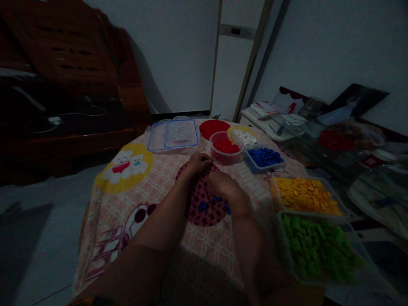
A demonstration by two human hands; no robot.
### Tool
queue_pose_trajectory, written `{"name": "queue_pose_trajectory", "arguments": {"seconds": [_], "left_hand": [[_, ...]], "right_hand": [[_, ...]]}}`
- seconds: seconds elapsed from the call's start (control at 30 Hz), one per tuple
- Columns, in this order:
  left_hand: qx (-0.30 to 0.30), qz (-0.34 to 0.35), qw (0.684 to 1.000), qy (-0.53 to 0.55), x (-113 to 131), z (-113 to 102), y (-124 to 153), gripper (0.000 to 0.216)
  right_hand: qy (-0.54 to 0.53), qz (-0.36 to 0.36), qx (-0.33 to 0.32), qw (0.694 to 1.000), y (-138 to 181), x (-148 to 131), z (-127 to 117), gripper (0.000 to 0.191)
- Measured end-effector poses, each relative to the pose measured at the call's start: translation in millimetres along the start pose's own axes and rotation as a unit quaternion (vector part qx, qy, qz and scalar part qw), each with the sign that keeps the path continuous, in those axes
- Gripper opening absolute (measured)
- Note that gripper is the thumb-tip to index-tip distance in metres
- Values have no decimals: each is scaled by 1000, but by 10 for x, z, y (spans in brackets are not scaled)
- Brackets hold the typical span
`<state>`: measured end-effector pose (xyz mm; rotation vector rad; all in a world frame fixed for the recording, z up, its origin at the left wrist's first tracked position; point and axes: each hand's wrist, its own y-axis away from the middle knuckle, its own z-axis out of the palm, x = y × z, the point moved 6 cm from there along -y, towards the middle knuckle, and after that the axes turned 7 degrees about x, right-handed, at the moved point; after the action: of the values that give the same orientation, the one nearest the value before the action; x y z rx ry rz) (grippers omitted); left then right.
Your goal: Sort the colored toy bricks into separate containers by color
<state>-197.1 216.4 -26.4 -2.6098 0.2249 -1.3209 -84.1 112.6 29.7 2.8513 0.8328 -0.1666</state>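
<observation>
My left hand (199, 162) is over the far edge of a round dark-pink checkered patch (205, 219) on the tablecloth, its fingers curled together. Close beside it and a little nearer to me, my right hand (221, 183) is also closed, fingers bent inward. Whatever the fingers may hold is hidden by the hands and the dim light. On the patch lies a small blue block (202, 206). Another blue piece (227, 208) rests by my right wrist, and a third blue piece (217, 198) shows just below that hand.
Beyond my hands stands a round tub (219, 160) of red pieces, near white pieces (247, 139). Rightward are boxes of blue blocks (265, 157), yellow blocks (306, 194) and green blocks (318, 246). Blue-rimmed clear lids (156, 138) and a red disc (212, 127) lie at the back.
</observation>
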Motion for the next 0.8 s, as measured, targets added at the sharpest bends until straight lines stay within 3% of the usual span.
{"name": "queue_pose_trajectory", "arguments": {"seconds": [0.17, 0.27, 0.33, 0.43, 0.53, 0.6, 0.7, 0.8], "left_hand": [[2, 8, 1000, -1, 25, -11, 9, 27], [1, 3, 1000, 10, 21, -5, 12, 27], [2, -4, 1000, 10, 10, -1, 11, 26], [1, -10, 1000, 7, 4, 1, 8, 26], [-1, -14, 1000, 4, 9, -7, 10, 25], [-2, -15, 1000, 2, 17, -12, 14, 25], [1, -13, 1000, -1, 27, -18, 20, 25], [5, -13, 1000, -1, 29, -18, 20, 24]], "right_hand": [[-71, 1, 25, 997, 1, 156, -104, 16], [-168, 59, 96, 979, 44, 460, -209, 12], [-245, 122, 171, 947, 100, 762, -259, 15], [-338, 212, 309, 863, 232, 1258, -297, 24], [-335, 292, 450, 775, 425, 1650, -340, 37], [-322, 320, 505, 734, 531, 1778, -373, 46], [-303, 325, 542, 713, 614, 1816, -438, 52], [-289, 319, 543, 721, 619, 1781, -471, 49]]}}
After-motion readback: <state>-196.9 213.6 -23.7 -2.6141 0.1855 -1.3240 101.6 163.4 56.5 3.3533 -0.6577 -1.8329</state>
